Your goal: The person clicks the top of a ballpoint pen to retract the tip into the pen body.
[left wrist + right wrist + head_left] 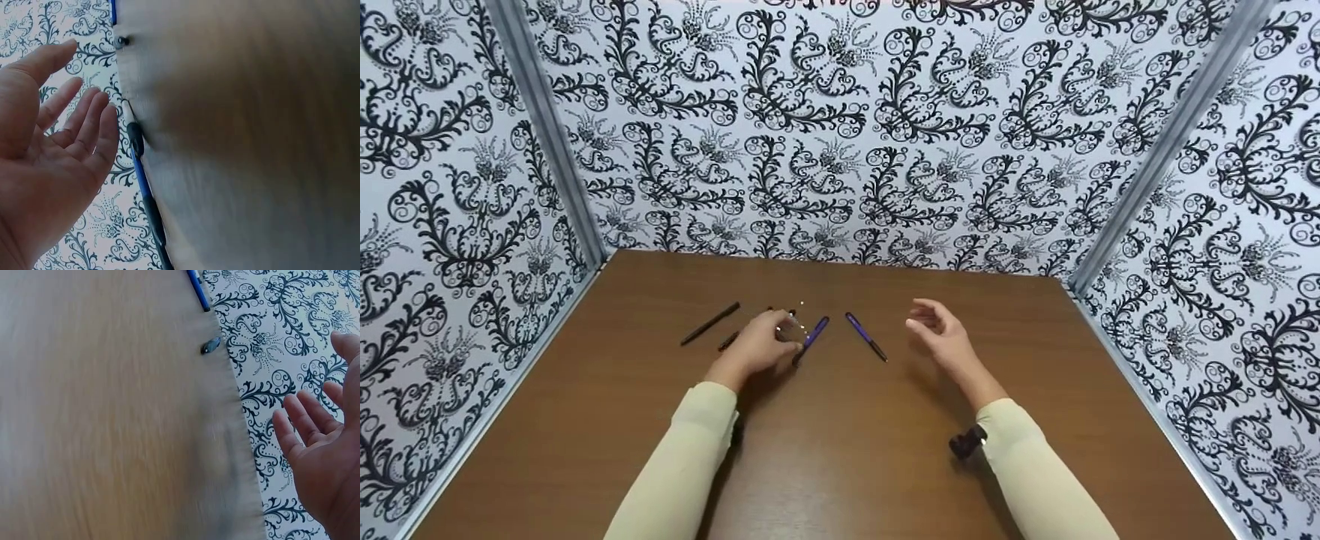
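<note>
You're holding both hands (755, 343) loosely spread, gripping nothing, near pens (858, 327) probably light, stiff, slick, best pinched mid-barrel.

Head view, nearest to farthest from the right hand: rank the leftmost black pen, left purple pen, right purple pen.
1. Right purple pen: between the hands.
2. Left purple pen: beside the left hand.
3. Leftmost black pen: left of that hand.

Along the desk (840, 465), left to right, lie a rod (710, 324), a partly hidden piece (727, 342), a first pen (814, 334) and a second pen (867, 337). The left grip (757, 343) is between rod and first pen, the right grip (943, 337) right of both pens. Behind stands a wall (840, 150).
</note>
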Motion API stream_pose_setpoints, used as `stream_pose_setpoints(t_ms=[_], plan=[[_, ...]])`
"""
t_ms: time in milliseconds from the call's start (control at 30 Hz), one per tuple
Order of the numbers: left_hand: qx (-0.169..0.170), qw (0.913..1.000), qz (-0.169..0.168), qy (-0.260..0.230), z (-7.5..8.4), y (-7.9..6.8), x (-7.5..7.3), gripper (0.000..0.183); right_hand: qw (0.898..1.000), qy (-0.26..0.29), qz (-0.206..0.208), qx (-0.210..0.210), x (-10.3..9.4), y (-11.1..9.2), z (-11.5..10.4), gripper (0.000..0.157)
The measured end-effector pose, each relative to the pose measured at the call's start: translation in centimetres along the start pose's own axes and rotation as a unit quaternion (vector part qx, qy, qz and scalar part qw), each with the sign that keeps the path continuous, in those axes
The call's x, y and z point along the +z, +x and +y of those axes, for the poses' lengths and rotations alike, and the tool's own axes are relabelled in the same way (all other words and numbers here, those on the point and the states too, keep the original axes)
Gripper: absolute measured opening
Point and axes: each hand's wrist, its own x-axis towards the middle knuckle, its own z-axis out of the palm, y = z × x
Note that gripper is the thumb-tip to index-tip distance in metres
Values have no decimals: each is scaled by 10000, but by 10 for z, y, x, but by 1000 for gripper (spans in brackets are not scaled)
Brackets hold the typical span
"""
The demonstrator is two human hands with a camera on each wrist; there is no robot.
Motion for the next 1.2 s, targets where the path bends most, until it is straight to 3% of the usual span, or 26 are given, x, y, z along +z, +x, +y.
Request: stream_pose_setpoints(t_ms=[500,767,1200], plan=[[58,9988,-102,-473,14,5,17,49,9991,405,10,-150,16,9,-7,40],[-211,9976,-15,-655,15,8,21,53,9976,677,34,-116,22,9,-10,40],[-176,9997,-23,-152,8,11,24,40,9978,655,63,-110,23,10,-11,40]])
